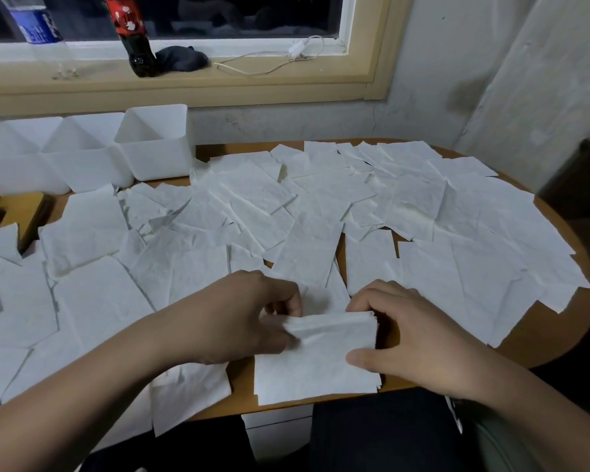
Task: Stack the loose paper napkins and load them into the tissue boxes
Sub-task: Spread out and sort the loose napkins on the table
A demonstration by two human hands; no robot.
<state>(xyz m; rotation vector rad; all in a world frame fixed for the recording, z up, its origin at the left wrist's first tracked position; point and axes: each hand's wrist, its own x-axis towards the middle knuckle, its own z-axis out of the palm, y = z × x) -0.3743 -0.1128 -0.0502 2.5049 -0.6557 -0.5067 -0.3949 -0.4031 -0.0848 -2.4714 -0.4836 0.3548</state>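
I pinched the napkin stack (317,366) between left hand (249,315) and right hand (409,338) — to square its edges — well apart from the tissue boxes (154,144).

Rounded wooden table (545,335), almost fully covered by loose napkins (307,206), white, flat, overlapping, some hanging over the near and right edges. Three white open-top tissue boxes (154,144) sit in a row at far left, touching each other. Small napkin stack (317,373) at near edge. Wooden board (24,209) at left, partly under napkins.
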